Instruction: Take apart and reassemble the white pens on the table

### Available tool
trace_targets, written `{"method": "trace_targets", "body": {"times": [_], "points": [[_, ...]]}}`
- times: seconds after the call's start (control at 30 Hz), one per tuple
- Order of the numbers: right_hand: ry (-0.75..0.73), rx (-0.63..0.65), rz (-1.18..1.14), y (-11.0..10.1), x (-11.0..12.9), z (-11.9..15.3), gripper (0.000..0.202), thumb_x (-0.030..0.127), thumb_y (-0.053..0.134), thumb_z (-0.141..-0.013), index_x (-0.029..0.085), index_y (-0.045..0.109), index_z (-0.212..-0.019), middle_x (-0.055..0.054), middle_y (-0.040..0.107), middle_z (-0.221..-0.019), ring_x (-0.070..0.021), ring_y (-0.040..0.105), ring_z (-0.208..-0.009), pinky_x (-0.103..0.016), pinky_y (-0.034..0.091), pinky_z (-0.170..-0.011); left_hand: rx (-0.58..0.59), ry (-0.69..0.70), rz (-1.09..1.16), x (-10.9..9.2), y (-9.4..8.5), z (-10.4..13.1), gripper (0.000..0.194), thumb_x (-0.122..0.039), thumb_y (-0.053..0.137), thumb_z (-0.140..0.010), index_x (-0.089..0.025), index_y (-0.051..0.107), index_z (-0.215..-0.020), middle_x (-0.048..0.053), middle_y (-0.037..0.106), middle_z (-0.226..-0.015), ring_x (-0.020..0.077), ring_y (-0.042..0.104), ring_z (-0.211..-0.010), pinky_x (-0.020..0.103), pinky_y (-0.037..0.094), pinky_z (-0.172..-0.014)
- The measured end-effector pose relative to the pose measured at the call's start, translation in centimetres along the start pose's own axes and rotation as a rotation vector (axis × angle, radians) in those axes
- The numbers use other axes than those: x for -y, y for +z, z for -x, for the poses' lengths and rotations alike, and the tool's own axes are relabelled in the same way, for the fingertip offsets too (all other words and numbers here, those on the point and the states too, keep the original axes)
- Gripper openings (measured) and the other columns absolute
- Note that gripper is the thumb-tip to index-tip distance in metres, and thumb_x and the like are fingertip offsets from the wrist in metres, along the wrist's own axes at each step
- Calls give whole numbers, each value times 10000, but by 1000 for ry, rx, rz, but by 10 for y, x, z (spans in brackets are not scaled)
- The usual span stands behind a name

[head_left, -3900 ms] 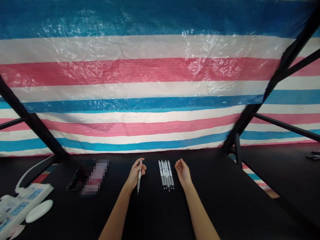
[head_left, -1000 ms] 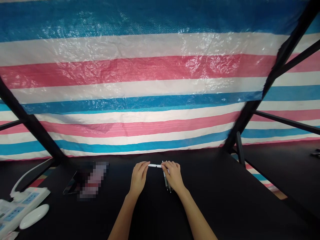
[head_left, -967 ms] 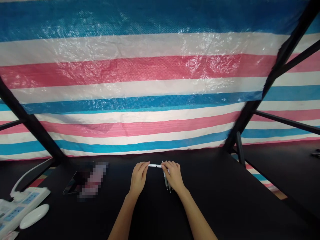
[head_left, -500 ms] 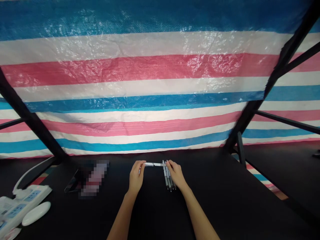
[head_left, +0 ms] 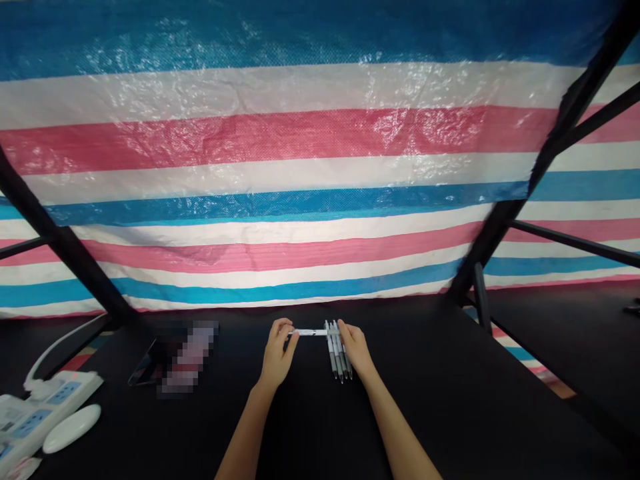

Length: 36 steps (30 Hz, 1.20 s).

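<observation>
**First:** Both your hands were busy on the table (head_left: 310, 433), and everything turned around the pen bunch (head_left: 339, 357)! Your left hand (head_left: 277, 355) sat near the bunch, to its left, its grip pinching one end of the held pen (head_left: 311, 332) between thumb and fingers.

**Second:** And your right?

**First:** Right up against the action! Your right hand (head_left: 356, 348) was just beside the bunch on its right, its grip pinching the pen's grey end, fingertips over the bunch's far end.

**Second:** So where did that pen lie?

**First:** You had it level, stretched sideways from the left of the bunch to across its far end. Whether it touched the pens below, I couldn't tell! Those lay side by side, pale ends away from you, grey ends and points towards you.

**Second:** What else did you have out there?

**First:** Well to the left of the bunch, a dark slab (head_left: 144, 365), partly pixelated. Farther left and nearer you than the bunch, a power strip (head_left: 65, 393), with a white oval object (head_left: 73, 428) beside it. Beyond the bunch, a striped sheet (head_left: 280, 143) rose.
</observation>
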State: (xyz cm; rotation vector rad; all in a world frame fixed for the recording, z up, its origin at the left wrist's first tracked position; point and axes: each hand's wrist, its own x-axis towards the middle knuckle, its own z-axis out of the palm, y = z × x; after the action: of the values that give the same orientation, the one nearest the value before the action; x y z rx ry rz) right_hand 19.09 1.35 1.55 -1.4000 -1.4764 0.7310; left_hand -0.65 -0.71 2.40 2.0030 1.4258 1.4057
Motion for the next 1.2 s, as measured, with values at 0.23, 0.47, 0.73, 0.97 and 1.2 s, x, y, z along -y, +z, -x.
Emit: {"method": "trace_targets", "body": {"times": [0.23,0.47,0.73,0.97,1.2], "points": [[-264,-64,193,7,6,6,476,464,241,-900,218,311,-499,7,395,-488,-137,417,-486,-270,291,-552,-87,-125,161,10,0,-3,298,-375,462,-832,-183,568,-630,73,541,-950,199,517,-914,307,429,-775],[-347,-17,293,4,14,11,364,333,288,-926,194,522,-685,-11,544,-636,-151,519,-639,-303,347,-734,-104,-215,138,12,-3,-3,377,-409,471,-814,-200,557,-511,60,590,-890,221,486,-915,340,388,-814],[-199,97,-151,-3,5,5,345,344,558,-781,214,517,-1098,-28,628,-864,-165,595,-753,-291,438,-751,-139,-225,103,14,-6,-4,415,-428,431,-823,-199,487,-481,63,592,-934,236,487,-946,383,380,-869],[-105,162,-188,-3,2,4,327,425,442,-849,186,567,-1035,14,557,-610,-154,549,-605,-262,428,-607,-105,-203,73,14,-4,-4,458,-511,403,-820,-203,546,-513,85,581,-981,255,466,-982,413,370,-890],[-149,159,-186,-6,10,6,449,351,563,-772,214,498,-1195,-28,577,-896,-150,564,-726,-289,446,-723,-125,-187,75,16,-5,-4,451,-515,414,-814,-208,569,-522,86,585,-989,264,468,-987,437,361,-895]]}}
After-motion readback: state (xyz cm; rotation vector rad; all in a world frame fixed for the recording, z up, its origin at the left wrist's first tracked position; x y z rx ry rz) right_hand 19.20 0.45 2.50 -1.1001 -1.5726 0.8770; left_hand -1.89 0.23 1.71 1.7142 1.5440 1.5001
